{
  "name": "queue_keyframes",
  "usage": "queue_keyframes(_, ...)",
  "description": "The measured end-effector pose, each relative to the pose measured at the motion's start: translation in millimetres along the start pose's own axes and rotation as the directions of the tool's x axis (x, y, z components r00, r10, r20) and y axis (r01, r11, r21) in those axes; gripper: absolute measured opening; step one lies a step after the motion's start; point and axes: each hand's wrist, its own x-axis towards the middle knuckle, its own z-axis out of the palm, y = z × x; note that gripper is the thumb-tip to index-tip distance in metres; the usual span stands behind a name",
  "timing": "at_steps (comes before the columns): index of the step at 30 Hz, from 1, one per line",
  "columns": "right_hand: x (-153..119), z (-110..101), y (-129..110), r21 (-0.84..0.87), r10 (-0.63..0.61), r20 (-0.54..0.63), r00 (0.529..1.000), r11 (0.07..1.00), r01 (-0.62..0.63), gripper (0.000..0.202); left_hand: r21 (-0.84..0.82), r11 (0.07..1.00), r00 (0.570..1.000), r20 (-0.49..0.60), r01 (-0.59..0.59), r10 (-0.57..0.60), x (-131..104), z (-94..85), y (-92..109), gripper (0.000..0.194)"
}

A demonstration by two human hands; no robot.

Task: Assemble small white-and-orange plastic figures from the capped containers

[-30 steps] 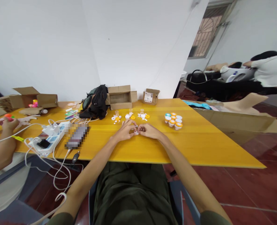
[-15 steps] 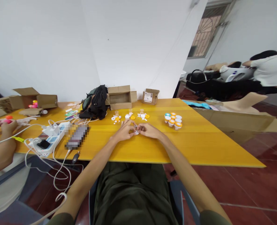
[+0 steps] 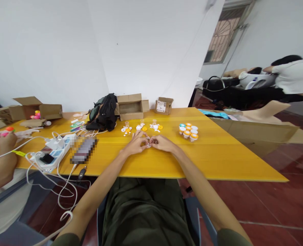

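Note:
Both my hands meet over the yellow table (image 3: 151, 164), their fingertips close together around a small whitish clear piece (image 3: 148, 145). My left hand (image 3: 136, 144) has its thumb and fingers closed on one side of it. On the other side, the fingers of my right hand (image 3: 161, 142) pinch it. Just beyond the hands lie small groups of white and orange round parts (image 3: 155, 127) with dotted bits, each group beside a little clear cup (image 3: 142, 122). To the right stands a cluster of small jars (image 3: 188, 131) with orange, white and teal lids.
An open cardboard box (image 3: 131, 107), a smaller box (image 3: 164, 106) and a black bag (image 3: 104, 112) line the wall. At left are a power strip (image 3: 52, 157) with cables, a phone (image 3: 84, 150) and another person's hands (image 3: 6, 140). Another person (image 3: 294, 75) is far right.
My hands keep nearly the same place and grip, while the small piece looks slightly turned. At the left, the other person's hands have shifted with the pink and orange object.

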Motion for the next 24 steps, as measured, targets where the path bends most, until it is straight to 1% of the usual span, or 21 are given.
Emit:
queue_keyframes(3, 0.1, 0.3, -0.4, -0.004, -0.008, 0.001, 1.000, 1.000, 0.008, 0.009, -0.005, 1.000, 1.000, 0.005, 0.009, -0.009, 0.8, 0.6, -0.6, 0.006)
queue_keyframes(12, 0.7, 2.2, 4.2, 0.048, -0.040, 0.008, 0.999, 0.998, 0.039, 0.008, -0.025, 0.999, 0.999, 0.024, 0.031, -0.031, 1.4, 0.6, 0.5, 0.006)
queue_keyframes(18, 0.2, 2.4, 5.1, 0.042, -0.045, 0.005, 0.999, 0.998, 0.045, 0.007, -0.037, 0.999, 1.000, 0.023, 0.022, -0.021, 1.7, 1.9, 0.8, 0.007)
queue_keyframes(24, -1.2, 1.0, 2.8, 0.001, -0.029, -0.009, 1.000, 1.000, 0.029, 0.007, -0.036, 0.999, 0.999, 0.030, 0.023, -0.022, 2.0, 0.8, 2.8, 0.009)
